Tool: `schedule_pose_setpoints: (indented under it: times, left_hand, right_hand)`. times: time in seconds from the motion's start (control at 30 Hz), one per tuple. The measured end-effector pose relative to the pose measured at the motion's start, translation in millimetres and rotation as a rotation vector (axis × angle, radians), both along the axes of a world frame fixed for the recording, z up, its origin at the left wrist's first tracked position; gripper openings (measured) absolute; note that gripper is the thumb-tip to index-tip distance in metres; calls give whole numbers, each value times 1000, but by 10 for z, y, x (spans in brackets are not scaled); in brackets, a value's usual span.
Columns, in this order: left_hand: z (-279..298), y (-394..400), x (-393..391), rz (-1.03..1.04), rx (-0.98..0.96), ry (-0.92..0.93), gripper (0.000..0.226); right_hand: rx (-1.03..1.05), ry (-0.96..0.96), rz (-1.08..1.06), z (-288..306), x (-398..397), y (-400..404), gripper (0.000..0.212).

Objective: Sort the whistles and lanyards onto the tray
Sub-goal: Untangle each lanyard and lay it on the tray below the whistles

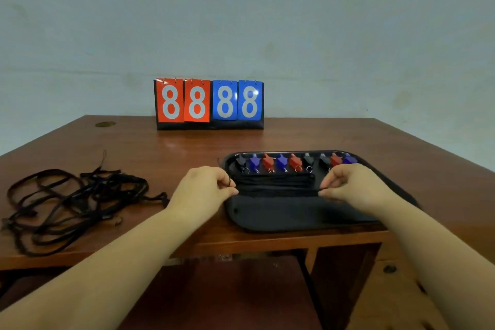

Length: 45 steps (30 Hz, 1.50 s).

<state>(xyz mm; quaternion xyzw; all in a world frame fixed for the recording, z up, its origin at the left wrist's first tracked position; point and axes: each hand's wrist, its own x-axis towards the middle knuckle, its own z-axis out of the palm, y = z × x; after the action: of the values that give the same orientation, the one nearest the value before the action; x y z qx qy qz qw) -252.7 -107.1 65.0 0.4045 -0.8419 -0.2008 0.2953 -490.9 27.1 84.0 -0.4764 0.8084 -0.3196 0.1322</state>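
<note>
both hands are pinching the ends of a black lanyard [276,190], the left hand [206,187] at its left end and the right hand [351,186] at its right end, holding it stretched across the dark tray [289,214] just near of a bundle of laid lanyards [273,179]. a row of black, blue and red whistles [294,162] is lying along the tray's far edge. a tangled pile of black lanyards [72,203] is sitting on the left of the brown worktop [166,153], well apart from the tray, and a scoreboard [209,104] showing four eights is standing at the far edge.
</note>
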Motion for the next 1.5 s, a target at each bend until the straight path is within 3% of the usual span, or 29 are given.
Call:
schedule_pose_setpoints:
  times: [0.3, 0.4, 0.53, 0.67, 0.93, 1.17, 1.3, 1.5]
  left_hand:
    - [-40, -187, -257, 34, -74, -154, 11]
    - [-58, -187, -259, 62, -55, -205, 31]
    - [-33, -212, -8, 107, 28, -172, 56]
    - [50, -286, 458, 106, -36, -188, 46]
    - [14, -455, 1253, -81, -20, -436, 42]
    - [-201, -469, 1415, -98, -86, -336, 33]
    - [-258, -461, 1500, -122, -104, -265, 30]
    - [-229, -459, 1645, -133, -42, -165, 36]
  right_hand:
    - [51, 8, -27, -93, -113, -305, 11]
    - [12, -18, -41, -117, -69, -298, 11]
    - [-14, 60, -75, -62, 92, -228, 27]
    - [-61, 134, 0, -9, 414, -219, 23]
    - [-91, 69, 269, 18, 1426, -599, 15]
    - [40, 167, 344, -217, 2072, -1024, 39]
    - [8, 196, 307, -284, 2163, -1068, 10]
    - [-77, -23, 292, -236, 2068, -933, 6]
